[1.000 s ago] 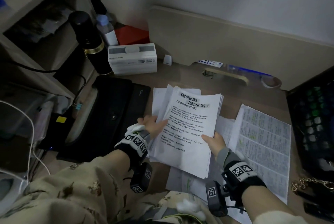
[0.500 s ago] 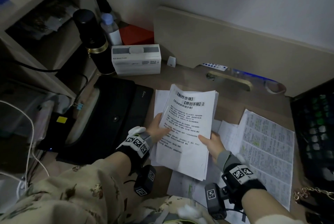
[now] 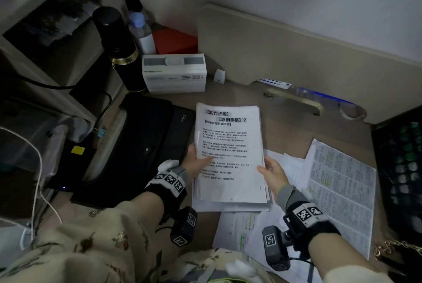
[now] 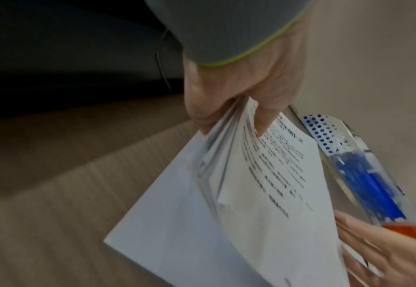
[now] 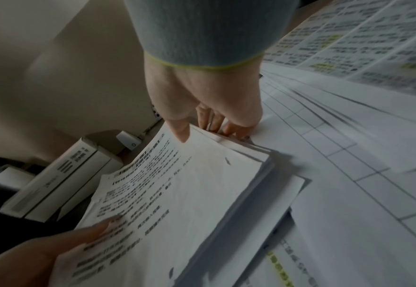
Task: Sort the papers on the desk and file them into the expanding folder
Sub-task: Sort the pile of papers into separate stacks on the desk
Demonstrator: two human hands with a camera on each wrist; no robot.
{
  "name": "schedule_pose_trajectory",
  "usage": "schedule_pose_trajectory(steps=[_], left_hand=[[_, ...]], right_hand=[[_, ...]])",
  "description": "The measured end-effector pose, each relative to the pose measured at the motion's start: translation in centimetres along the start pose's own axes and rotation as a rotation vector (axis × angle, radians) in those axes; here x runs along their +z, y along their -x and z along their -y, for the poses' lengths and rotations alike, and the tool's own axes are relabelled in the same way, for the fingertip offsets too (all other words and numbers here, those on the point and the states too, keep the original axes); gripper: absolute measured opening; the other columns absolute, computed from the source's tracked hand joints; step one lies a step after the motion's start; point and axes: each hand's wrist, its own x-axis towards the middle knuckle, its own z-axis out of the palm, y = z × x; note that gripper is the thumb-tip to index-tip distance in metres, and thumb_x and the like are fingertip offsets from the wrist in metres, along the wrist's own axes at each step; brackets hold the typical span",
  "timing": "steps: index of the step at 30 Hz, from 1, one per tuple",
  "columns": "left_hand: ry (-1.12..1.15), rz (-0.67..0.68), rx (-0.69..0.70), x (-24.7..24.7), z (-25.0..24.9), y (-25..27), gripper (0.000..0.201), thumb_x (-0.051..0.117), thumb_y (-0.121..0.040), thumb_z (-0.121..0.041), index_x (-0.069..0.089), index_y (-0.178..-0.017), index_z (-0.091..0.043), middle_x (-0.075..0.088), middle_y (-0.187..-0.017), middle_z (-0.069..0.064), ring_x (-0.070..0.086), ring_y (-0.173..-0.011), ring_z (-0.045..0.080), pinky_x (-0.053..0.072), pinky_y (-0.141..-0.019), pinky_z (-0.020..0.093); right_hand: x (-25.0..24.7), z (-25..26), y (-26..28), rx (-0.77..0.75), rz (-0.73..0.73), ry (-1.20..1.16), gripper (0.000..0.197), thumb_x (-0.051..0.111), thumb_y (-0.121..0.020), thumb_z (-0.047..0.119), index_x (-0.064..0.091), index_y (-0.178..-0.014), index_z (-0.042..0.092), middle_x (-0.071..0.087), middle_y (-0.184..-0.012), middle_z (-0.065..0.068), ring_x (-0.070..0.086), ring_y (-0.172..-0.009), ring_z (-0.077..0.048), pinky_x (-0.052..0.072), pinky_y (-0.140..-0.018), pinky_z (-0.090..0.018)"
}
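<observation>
Head view shows the stack of printed sheets [image 3: 230, 157] held low over the counter [image 3: 285, 123], just right of the black expanding folder [image 3: 137, 145], which lies flat with its flap closed. Left hand [image 3: 197, 161] pinches the stack's left edge, thumb on the top page, fingers beneath. Right hand [image 3: 272, 173] grips the right edge likewise; the right wrist view confirms thumb above, fingers under. More loose papers [image 3: 338, 191] lie spread under and to the right of the stack.

Risk, as judged: sheet edges are uneven at the lower corner, so lower pages may slide out on lifting. With the folder unopened, one grip must release, leaving a thick stack on a single pinch.
</observation>
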Motion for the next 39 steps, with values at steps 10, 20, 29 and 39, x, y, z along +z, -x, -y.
schedule_pose_trajectory(steps=[10, 20, 29, 39], left_hand=[[-0.637, -0.189, -0.025, 1.0, -0.5, 0.0, 0.078, 0.067, -0.083, -0.04, 0.029, -0.147, -0.017, 0.028, -0.15, 0.01, 0.027, -0.136, 0.03, 0.027, -0.113, 0.044], [-0.713, -0.123, -0.276, 0.3, -1.9, -0.1, 0.089, 0.068, -0.071, -0.051, 0.032, -0.141, -0.011, 0.035, -0.141, 0.012, 0.042, -0.125, 0.031, 0.044, -0.102, 0.045], [-0.688, -0.141, -0.243, 0.7, -2.2, 2.0, 0.078, 0.072, -0.074, -0.044, 0.039, -0.135, -0.009, 0.038, -0.132, 0.014, 0.05, -0.116, 0.033, 0.048, -0.096, 0.043], [-0.133, 0.015, -0.04, 4.6, -2.4, 4.0, 0.09, 0.078, -0.077, -0.043, 0.028, -0.145, -0.014, 0.049, -0.139, 0.012, 0.057, -0.117, 0.026, 0.05, -0.097, 0.041]], right_hand=[[0.1, 0.7, -0.3, 0.13, -0.066, 0.072, 0.037, 0.062, -0.086, 0.022, 0.057, -0.118, 0.003, 0.065, -0.112, -0.008, 0.062, -0.1, -0.025, 0.048, -0.097, -0.04], [0.0, 0.2, 3.0, 0.074, 0.12, 0.042, 0.049, 0.064, -0.088, 0.019, 0.049, -0.133, 0.008, 0.058, -0.13, -0.008, 0.057, -0.116, -0.026, 0.043, -0.104, -0.043], [-1.1, -0.9, 5.4, 0.009, 0.167, 0.022, 0.063, 0.057, -0.086, 0.001, 0.035, -0.143, 0.017, 0.054, -0.135, -0.003, 0.054, -0.12, -0.023, 0.043, -0.104, -0.045], [-7.1, -1.8, 7.3, 0.039, -0.031, -0.39, 0.051, 0.052, -0.087, -0.013, 0.05, -0.124, 0.021, 0.064, -0.116, -0.011, 0.063, -0.101, -0.035, 0.048, -0.089, -0.057]])
